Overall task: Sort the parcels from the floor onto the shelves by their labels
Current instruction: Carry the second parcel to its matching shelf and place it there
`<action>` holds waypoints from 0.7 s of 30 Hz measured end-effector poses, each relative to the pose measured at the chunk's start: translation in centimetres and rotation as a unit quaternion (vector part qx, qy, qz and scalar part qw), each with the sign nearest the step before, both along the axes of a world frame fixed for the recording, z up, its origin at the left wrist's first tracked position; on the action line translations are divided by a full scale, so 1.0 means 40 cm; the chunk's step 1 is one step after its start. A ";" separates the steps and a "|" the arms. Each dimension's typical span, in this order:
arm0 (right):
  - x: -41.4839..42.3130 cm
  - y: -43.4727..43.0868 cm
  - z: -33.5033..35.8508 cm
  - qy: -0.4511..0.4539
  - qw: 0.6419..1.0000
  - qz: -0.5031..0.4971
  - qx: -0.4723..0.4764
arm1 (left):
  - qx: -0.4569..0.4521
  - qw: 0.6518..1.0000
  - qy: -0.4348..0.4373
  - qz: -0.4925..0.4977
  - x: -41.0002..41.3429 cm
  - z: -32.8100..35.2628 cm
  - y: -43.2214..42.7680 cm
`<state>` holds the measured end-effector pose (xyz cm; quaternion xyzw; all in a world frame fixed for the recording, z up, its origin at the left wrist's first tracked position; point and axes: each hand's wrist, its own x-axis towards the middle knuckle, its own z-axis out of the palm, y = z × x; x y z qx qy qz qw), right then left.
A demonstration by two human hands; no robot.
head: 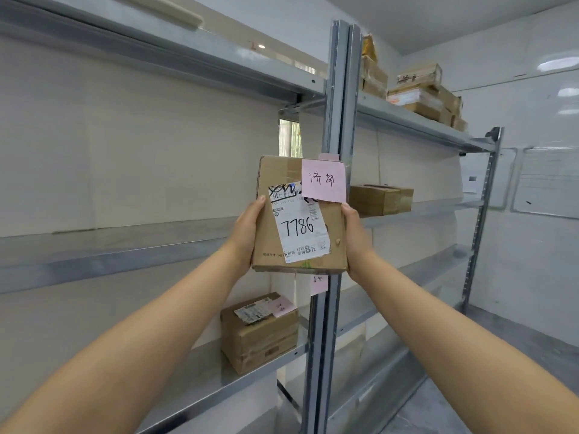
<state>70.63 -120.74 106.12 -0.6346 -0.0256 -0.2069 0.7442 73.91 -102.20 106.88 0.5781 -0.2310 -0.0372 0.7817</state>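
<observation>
I hold a small cardboard parcel [282, 233] upright in front of the grey shelf upright [340, 89], at mid height. It carries a white shipping label marked 7786 and a pink note [323, 180] with handwritten characters. My left hand [248, 233] grips its left edge, thumb on the front face. On the opposite edge my right hand [354, 239] grips the same way. A pink tag [319, 284] hangs on the upright just below the parcel; another peeks out above it.
A taped box with a pink note [260, 333] sits on the lower left shelf. A brown box [380, 198] lies on the right middle shelf [438, 211]. Several parcels [423, 95] are stacked on the right top shelf. The left middle shelf [109, 245] runs leftward. A whiteboard [548, 183] hangs on the right wall.
</observation>
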 end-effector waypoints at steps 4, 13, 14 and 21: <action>0.065 -0.051 0.023 0.024 0.999 0.046 0.015 | -0.033 0.998 0.024 0.038 0.021 0.008 -0.051; 0.186 -0.056 0.035 0.051 0.993 0.110 0.006 | -0.049 0.991 0.047 0.116 0.108 0.024 -0.057; 0.201 -0.052 0.039 0.050 0.992 0.118 0.006 | -0.048 0.991 0.044 0.120 0.123 0.031 -0.054; 0.307 -0.004 0.073 0.023 0.992 0.126 -0.008 | -0.040 0.989 0.014 0.143 0.234 0.059 0.002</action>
